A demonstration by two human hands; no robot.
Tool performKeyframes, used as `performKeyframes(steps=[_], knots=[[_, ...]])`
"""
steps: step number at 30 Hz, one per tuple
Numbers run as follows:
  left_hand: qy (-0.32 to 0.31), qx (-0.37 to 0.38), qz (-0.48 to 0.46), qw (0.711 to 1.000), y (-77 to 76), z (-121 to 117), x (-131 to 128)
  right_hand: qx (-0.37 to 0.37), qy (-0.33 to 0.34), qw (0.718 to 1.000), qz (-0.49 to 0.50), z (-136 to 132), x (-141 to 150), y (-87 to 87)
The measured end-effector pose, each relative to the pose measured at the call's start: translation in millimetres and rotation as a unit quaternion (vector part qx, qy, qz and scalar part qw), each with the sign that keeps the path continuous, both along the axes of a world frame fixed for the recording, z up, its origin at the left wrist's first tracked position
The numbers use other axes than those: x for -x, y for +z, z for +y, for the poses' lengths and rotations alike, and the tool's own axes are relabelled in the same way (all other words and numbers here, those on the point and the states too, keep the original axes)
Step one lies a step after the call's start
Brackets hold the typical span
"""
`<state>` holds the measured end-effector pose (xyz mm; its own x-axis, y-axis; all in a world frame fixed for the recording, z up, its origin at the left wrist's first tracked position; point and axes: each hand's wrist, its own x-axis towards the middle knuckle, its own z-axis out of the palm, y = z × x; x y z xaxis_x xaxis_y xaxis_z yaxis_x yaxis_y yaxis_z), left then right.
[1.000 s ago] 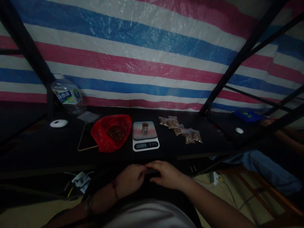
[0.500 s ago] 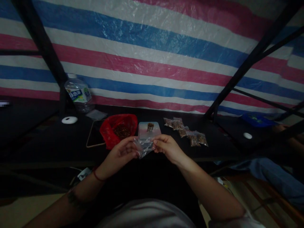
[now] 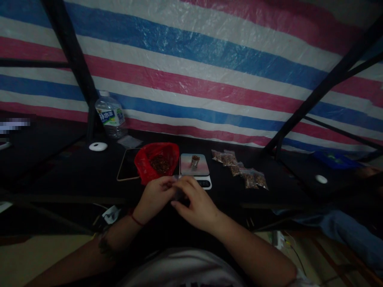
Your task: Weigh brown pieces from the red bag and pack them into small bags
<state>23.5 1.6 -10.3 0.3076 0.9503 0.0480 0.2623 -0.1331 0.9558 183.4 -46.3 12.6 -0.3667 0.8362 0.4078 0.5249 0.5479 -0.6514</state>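
Just in front of the table edge, my left hand (image 3: 154, 199) pinches a small clear plastic bag (image 3: 178, 193), most of it hidden by my fingers. My right hand (image 3: 199, 203) curls over the same bag from the other side, its fingertips meeting those of the left. Behind the hands lies a white digital scale (image 3: 187, 171) bearing a small metal cup (image 3: 195, 161) of brown bits. To its left stands an open red plastic bag (image 3: 143, 159) with more brown pieces inside. Several filled zip bags (image 3: 250, 179) lie to the right of the scale.
A tablet (image 3: 127, 165) lies partly under the red bag. Farther left are a white oval object (image 3: 98, 146), flat clear bags (image 3: 129, 141) and a large plastic bottle (image 3: 110, 115). On the right are another white object (image 3: 321, 179) and a blue tray (image 3: 336, 160). Dark metal posts frame the table.
My hands have drawn together, and the right hand has moved left over the plastic bag, which was stretched between them. The scale's display now shows. The whole view has shifted slightly.
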Motion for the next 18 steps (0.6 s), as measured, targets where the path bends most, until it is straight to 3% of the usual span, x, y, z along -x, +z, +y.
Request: performKeyframes(steps=[6,11,14,18], knots=[[-0.006,0.003,-0.089,0.996,-13.9,-7.7,-10.5,-0.026,-0.054,0.998,-0.028,11.5,-5.7,-17.1],[0.002,-0.087,0.048,0.995,-12.2,-15.1,-10.7,-0.043,-0.085,0.993,-0.072,14.4,-14.0,-24.8],[-0.02,-0.134,0.102,0.986,-8.4,-22.1,-9.6,-0.039,-0.063,0.993,-0.096,17.9,-17.1,-28.1],[-0.043,-0.261,0.168,0.95,-1.4,-26.1,-5.0,0.003,-0.032,0.998,-0.054,22.2,-20.5,-23.8]])
